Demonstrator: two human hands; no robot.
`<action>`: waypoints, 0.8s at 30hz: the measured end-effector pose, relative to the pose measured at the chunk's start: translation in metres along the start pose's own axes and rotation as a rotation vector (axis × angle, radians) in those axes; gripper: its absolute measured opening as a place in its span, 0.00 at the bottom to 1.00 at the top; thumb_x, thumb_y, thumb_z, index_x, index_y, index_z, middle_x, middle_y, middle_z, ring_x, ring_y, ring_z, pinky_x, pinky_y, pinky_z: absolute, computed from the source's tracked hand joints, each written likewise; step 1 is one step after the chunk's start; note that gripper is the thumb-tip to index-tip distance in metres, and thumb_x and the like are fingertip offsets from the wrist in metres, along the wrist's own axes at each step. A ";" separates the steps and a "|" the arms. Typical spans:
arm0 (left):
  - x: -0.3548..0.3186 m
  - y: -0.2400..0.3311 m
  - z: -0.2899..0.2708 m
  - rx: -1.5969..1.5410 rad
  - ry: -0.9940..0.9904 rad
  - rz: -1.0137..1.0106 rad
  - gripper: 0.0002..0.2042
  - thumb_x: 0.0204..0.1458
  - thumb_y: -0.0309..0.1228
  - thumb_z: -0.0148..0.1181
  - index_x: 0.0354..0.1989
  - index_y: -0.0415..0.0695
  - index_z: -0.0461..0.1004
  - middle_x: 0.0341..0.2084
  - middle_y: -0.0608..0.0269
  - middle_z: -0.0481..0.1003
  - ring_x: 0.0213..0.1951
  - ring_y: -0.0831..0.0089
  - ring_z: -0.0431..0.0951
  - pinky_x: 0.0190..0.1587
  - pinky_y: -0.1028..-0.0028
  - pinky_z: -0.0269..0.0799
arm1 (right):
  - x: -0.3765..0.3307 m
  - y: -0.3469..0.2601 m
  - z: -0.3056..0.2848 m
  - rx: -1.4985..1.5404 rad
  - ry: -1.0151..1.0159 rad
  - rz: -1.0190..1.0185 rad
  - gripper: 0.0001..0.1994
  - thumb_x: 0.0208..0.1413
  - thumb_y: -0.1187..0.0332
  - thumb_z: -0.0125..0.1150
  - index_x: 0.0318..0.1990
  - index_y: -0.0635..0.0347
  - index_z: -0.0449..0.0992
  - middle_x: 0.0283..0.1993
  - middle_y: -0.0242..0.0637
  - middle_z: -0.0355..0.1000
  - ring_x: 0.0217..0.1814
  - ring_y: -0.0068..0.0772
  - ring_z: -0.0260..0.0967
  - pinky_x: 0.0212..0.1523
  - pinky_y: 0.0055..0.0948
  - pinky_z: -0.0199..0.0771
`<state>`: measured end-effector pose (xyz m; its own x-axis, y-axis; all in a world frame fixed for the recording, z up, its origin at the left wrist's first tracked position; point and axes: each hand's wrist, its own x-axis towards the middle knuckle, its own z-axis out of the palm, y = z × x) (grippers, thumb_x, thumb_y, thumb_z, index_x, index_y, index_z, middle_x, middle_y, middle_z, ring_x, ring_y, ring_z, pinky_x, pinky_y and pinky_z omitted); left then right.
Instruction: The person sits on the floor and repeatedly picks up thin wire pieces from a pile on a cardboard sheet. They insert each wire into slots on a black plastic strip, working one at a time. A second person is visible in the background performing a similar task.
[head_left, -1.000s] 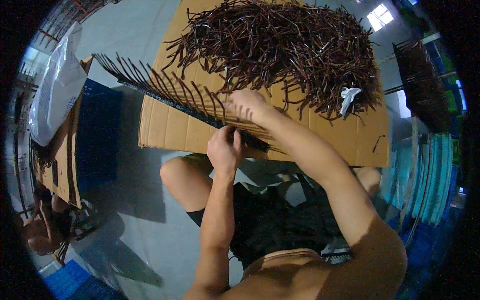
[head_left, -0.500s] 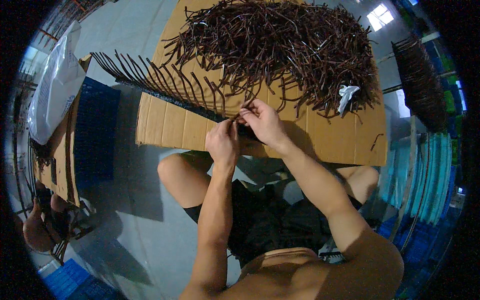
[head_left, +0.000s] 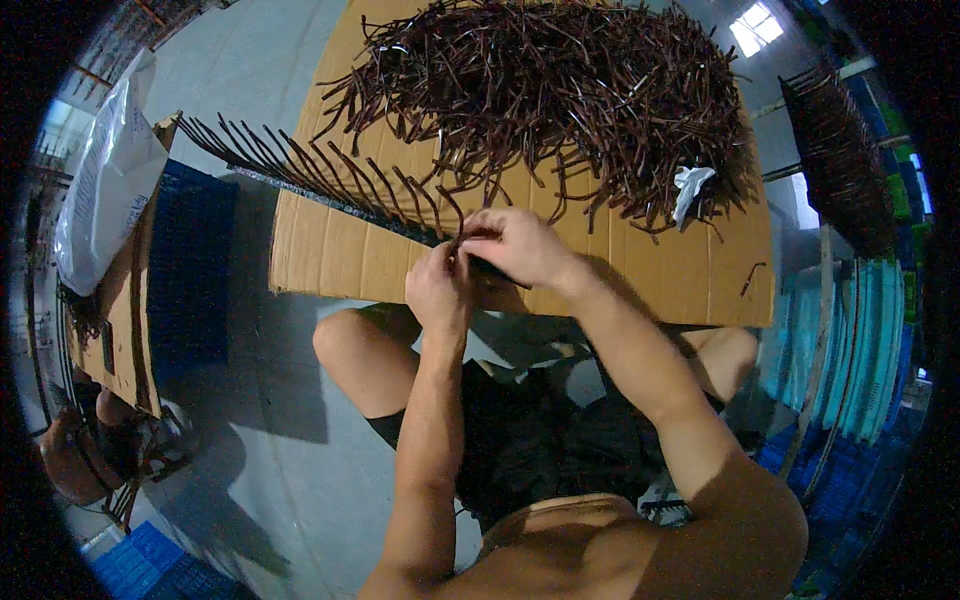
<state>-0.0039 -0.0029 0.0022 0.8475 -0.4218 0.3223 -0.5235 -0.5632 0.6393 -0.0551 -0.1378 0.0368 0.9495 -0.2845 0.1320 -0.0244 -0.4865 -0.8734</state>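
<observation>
A long dark strip (head_left: 375, 217) runs slantwise across the cardboard, bearing a row of thin, bent brown sticks (head_left: 372, 183) that stand up from it like comb teeth. At its nearer end my left hand (head_left: 437, 288) pinches the strip beside the last sticks. My right hand (head_left: 528, 252) is closed just to the right, its fingertips meeting the left ones around the foot of a brown stick. Those fingers hide most of the stick and the exact grip. A short stretch of the dark strip shows beneath my right hand.
Loose brown sticks lie in a big heap (head_left: 560, 90) on the cardboard sheet (head_left: 340, 262), with crumpled white plastic (head_left: 690, 190) at its edge. One stick (head_left: 753, 280) lies apart at right. A white bag (head_left: 105, 190) rests on a cardboard-topped blue crate (head_left: 195, 260); a person's leg (head_left: 75, 465) shows below.
My right hand has come down and left toward the left fingertips, bringing the brown stick down to the strip. The far part of the strip has shifted slightly downward.
</observation>
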 end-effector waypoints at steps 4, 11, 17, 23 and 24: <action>0.000 0.002 -0.010 -0.078 -0.178 -0.209 0.10 0.50 0.37 0.59 0.30 0.42 0.78 0.24 0.53 0.77 0.27 0.56 0.77 0.32 0.63 0.72 | 0.040 0.030 -0.013 -0.172 0.092 0.380 0.13 0.55 0.67 0.57 0.45 0.63 0.67 0.24 0.41 0.71 0.22 0.25 0.67 0.24 0.25 0.68; -0.009 0.009 -0.006 -0.154 -0.167 -0.043 0.09 0.48 0.32 0.61 0.34 0.41 0.77 0.28 0.54 0.78 0.30 0.58 0.78 0.36 0.66 0.72 | 0.038 0.035 0.006 0.339 0.182 0.776 0.10 0.55 0.73 0.55 0.43 0.64 0.65 0.24 0.39 0.68 0.21 0.22 0.65 0.19 0.23 0.64; -0.010 0.003 0.005 -0.092 -0.069 0.115 0.05 0.47 0.30 0.60 0.29 0.42 0.75 0.25 0.58 0.75 0.30 0.59 0.74 0.35 0.65 0.67 | -0.014 0.022 0.010 0.534 0.242 0.442 0.07 0.58 0.72 0.54 0.39 0.68 0.70 0.31 0.36 0.72 0.30 0.25 0.71 0.31 0.24 0.72; -0.007 0.006 0.001 -0.053 -0.137 0.118 0.06 0.46 0.31 0.61 0.31 0.43 0.75 0.28 0.56 0.76 0.32 0.54 0.74 0.35 0.63 0.70 | -0.033 -0.002 0.011 0.130 0.261 0.279 0.08 0.60 0.71 0.52 0.41 0.68 0.70 0.36 0.35 0.73 0.37 0.21 0.72 0.39 0.21 0.72; -0.008 0.005 0.002 -0.060 -0.135 0.116 0.06 0.46 0.30 0.61 0.31 0.43 0.75 0.27 0.56 0.75 0.32 0.54 0.74 0.35 0.63 0.69 | -0.033 0.001 0.011 0.158 0.279 0.269 0.08 0.60 0.71 0.52 0.41 0.68 0.70 0.35 0.36 0.73 0.37 0.21 0.72 0.38 0.21 0.72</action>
<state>-0.0133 -0.0044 0.0014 0.7601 -0.5753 0.3022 -0.6074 -0.4635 0.6452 -0.0834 -0.1196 0.0261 0.7940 -0.6078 -0.0076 -0.1912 -0.2377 -0.9523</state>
